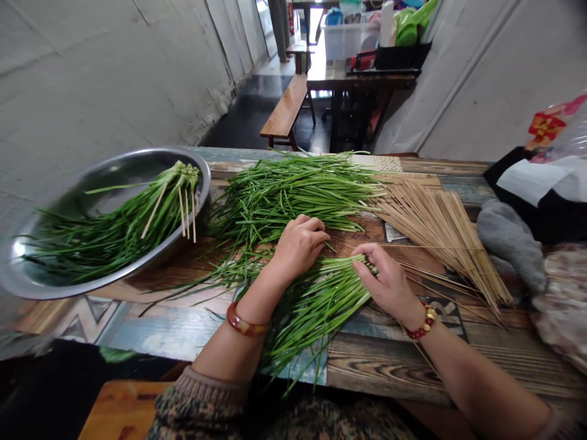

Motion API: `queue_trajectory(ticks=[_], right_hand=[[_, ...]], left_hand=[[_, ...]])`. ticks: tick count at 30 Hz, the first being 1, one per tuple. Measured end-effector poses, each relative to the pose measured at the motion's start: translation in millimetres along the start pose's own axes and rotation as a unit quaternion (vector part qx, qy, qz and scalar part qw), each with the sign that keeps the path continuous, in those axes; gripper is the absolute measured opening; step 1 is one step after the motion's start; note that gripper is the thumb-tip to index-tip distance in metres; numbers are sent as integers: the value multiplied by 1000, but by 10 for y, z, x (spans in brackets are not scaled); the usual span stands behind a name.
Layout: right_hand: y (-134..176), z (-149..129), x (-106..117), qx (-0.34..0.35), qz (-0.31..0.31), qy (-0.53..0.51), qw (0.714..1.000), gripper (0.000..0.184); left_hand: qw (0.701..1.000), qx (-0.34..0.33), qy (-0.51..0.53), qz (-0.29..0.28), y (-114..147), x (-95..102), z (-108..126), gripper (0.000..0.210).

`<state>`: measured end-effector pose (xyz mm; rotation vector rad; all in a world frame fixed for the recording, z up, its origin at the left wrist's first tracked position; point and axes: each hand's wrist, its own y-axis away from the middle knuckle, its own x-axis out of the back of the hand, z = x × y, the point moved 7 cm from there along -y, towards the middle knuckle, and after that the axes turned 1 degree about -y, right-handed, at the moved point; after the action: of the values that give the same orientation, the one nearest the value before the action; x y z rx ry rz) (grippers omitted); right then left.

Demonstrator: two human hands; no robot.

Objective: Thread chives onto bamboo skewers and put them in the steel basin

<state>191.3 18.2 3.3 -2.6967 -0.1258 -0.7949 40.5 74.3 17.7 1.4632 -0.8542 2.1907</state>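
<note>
Near the front of the table lies a bunch of green garlic chives [316, 299], its pale cut ends pointing right. My right hand [385, 278] is closed round those ends, thumb on the near side and fingers beyond. My left hand [300, 244] curls palm-down over the stalks just left of it. A short green stalk end shows at its fingertips; the rest of its grip is hidden. Behind both hands spreads a larger pile of loose chives [298, 189]. Thin bamboo skewers [440, 226] lie fanned out to the right.
A steel basin [202, 183] at the left holds chives with skewers through their ends. Grey cloth-like material [509, 241] and a clear bag of pale contents [564, 299] sit on the right. Beyond the table stand a wooden bench [288, 107] and another table with a plastic bin [351, 40].
</note>
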Motion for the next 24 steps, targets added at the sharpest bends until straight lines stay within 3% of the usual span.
queue_trajectory(ticks=[6,10,16,24], right_hand=[[-1,8,0,-5,4,-2,1000,12],[-4,23,-4,-8,10,-13,1000,12],[-11,41,-9,-13,13,-11,1000,18],[-30,65,-30,-8,17,-43,999,25]], left_hand=[[997,43,-59,30,-1,48,-69,17],[994,71,20,79,2,102,-113,15],[980,73,159,96,-11,75,-53,10],[975,63,182,114,-19,61,37,5]])
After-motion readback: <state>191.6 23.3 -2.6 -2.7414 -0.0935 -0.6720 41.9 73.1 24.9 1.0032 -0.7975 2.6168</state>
